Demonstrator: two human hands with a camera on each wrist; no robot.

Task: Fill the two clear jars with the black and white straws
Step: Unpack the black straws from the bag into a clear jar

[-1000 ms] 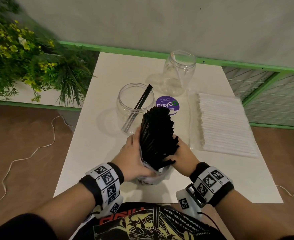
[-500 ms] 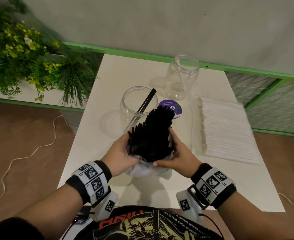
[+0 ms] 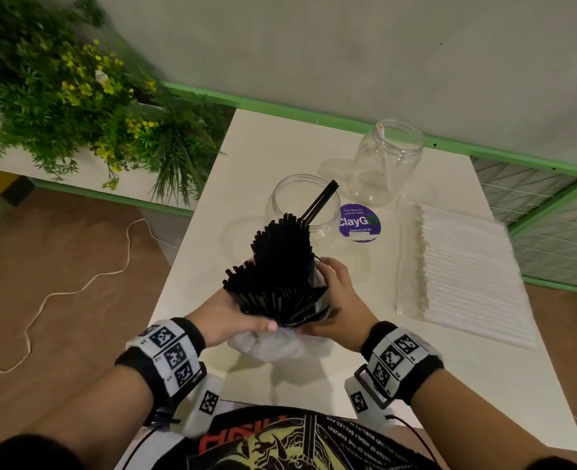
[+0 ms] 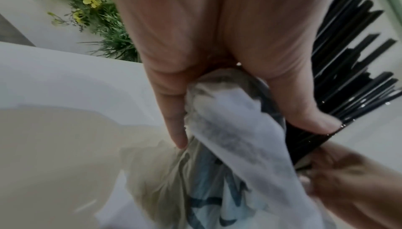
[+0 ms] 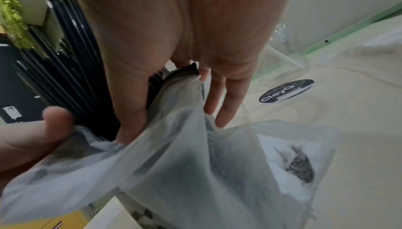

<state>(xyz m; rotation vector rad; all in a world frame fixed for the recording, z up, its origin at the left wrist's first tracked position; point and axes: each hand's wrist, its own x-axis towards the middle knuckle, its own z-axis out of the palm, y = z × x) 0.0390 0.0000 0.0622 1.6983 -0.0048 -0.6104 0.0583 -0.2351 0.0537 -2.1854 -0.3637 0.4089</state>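
Since a second ago I've stood the black straws (image 3: 277,266) upright; my left hand (image 3: 227,319) and right hand (image 3: 337,301) clamp them and their bag (image 3: 273,344) over the counter (image 3: 449,368), just before the near jar (image 3: 292,205).

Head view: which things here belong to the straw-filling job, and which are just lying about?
Job: bundle of black plastic straws in its plastic bag, held by both hands; wide clear jar; narrow clear jar; white straws pack.
Lying about: purple round ClayGo sticker; green plants; white floor cable.
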